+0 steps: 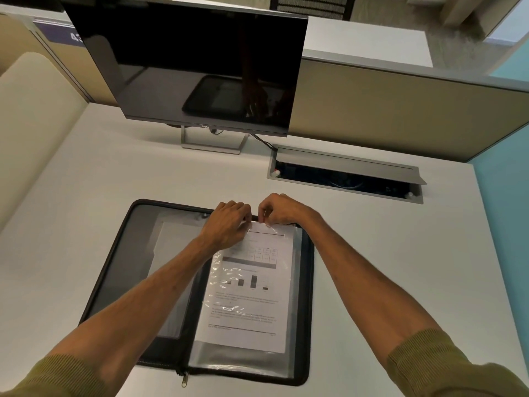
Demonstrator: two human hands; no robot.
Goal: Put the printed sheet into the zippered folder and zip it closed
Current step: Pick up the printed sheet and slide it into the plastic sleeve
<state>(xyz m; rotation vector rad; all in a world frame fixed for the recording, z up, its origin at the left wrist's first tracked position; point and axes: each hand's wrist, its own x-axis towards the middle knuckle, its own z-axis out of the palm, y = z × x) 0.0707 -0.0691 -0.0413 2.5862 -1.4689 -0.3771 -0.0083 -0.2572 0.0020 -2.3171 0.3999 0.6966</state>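
My left hand (229, 222) and right hand (279, 209) pinch the clear sleeve's (252, 282) top over the printed sheet (246, 319); the zippered folder (307, 282) lies open, unzipped.

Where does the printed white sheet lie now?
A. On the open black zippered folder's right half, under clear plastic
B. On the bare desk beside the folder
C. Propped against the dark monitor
A: the printed white sheet lies on the right half of the open black zippered folder, glossy clear plastic over it, both hands at its top edge.
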